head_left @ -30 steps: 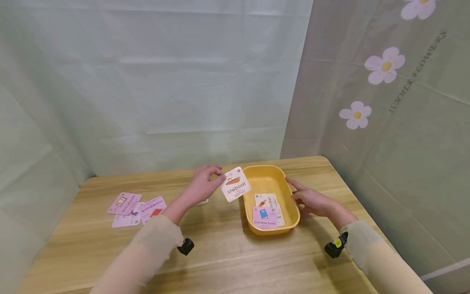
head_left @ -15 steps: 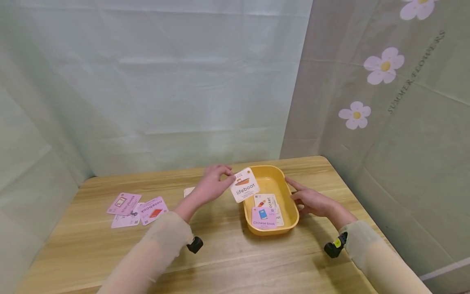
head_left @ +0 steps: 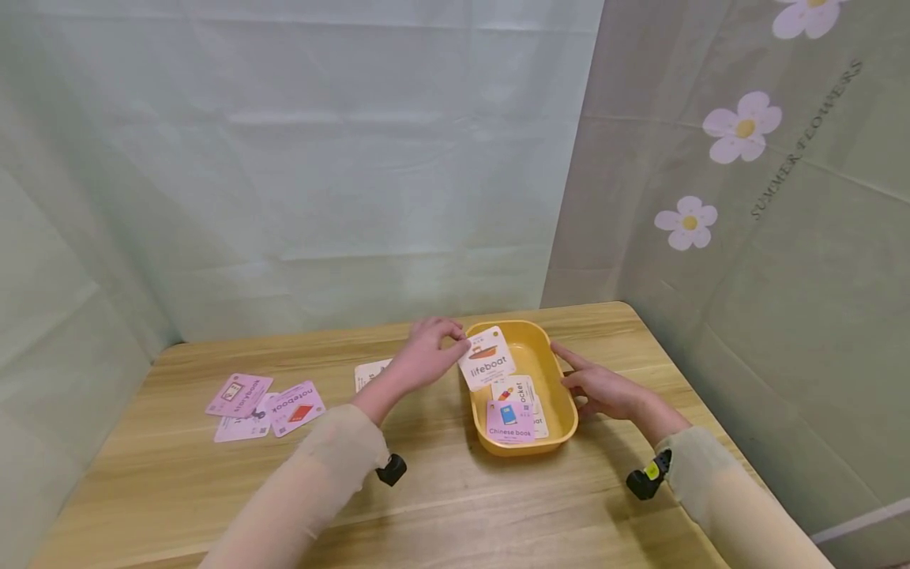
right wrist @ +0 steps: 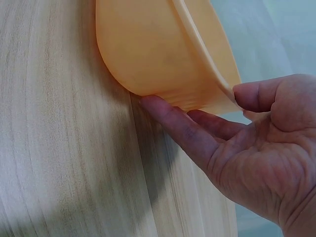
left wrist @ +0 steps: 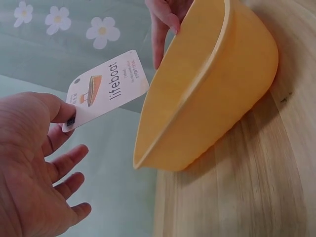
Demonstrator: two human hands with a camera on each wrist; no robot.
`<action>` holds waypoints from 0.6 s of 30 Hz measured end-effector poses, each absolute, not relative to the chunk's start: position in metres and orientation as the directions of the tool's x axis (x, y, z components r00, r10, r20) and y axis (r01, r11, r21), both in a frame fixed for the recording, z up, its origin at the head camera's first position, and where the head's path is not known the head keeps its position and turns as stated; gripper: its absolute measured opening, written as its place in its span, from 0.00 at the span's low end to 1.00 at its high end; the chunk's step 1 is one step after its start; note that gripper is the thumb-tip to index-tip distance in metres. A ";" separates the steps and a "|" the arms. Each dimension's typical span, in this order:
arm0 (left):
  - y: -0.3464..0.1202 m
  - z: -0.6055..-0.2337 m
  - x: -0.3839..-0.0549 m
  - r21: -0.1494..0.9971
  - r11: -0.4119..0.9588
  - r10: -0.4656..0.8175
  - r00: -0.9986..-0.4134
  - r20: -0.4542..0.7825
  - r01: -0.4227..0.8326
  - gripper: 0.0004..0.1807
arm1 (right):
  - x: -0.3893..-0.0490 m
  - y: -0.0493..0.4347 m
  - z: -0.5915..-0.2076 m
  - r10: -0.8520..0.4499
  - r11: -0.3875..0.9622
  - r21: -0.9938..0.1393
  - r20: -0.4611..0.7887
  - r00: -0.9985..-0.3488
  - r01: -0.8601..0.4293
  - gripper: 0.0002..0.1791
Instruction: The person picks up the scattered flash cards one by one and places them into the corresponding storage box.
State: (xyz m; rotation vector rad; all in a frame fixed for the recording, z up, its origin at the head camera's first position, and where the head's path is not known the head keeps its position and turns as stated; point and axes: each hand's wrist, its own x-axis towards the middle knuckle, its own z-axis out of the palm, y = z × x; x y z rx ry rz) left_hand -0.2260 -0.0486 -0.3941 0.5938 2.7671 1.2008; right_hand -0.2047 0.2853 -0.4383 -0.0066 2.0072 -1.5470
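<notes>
My left hand [head_left: 431, 353] pinches a white square flashcard [head_left: 489, 359] by its left corner, thumb on the printed face. It reads "lifeboat" under an orange boat picture. In the left wrist view the other fingers spread away from the card. The card is tilted over the left rim of a yellow plastic bin [head_left: 562, 419]. In the bin lie a pink "Chinese book" card [head_left: 510, 421] and a white rocket card [head_left: 513, 387], overlapping another white card. My right hand [head_left: 604, 389] holds the bin's right side, with a digit at the rim and fingers against the outer wall [right wrist: 148, 59].
A pink storybook card [head_left: 240, 394], a pale card [head_left: 243, 425] and a pink notebook card [head_left: 297, 408] overlap on the left of the wooden table [head_left: 455, 506]. Another white card [head_left: 368, 371] lies partly behind my left hand. A pale curtain [head_left: 341, 158] stands behind the table.
My left hand has moved right with the lifeboat card, from beside the bin to over its left rim. More of the white card behind that hand shows. My right hand stays at the bin.
</notes>
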 end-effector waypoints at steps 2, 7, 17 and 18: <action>-0.046 -0.395 -0.227 0.703 0.627 0.380 -0.919 0.101 0.336 0.16 | -0.205 0.285 -0.439 -0.355 0.322 -0.884 -0.446 -0.822 0.340 0.40; -0.035 -0.396 -0.226 0.670 0.647 0.384 -0.915 0.126 0.364 0.14 | -0.202 0.289 -0.440 -0.365 0.318 -0.887 -0.441 -0.820 0.335 0.40; -0.013 -0.399 -0.216 0.610 0.709 0.365 -0.924 0.112 0.354 0.11 | -0.196 0.296 -0.441 -0.385 0.325 -0.889 -0.435 -0.814 0.321 0.40; -0.011 -0.400 -0.215 0.596 0.721 0.362 -0.925 0.112 0.354 0.10 | -0.196 0.297 -0.441 -0.387 0.326 -0.890 -0.433 -0.814 0.319 0.40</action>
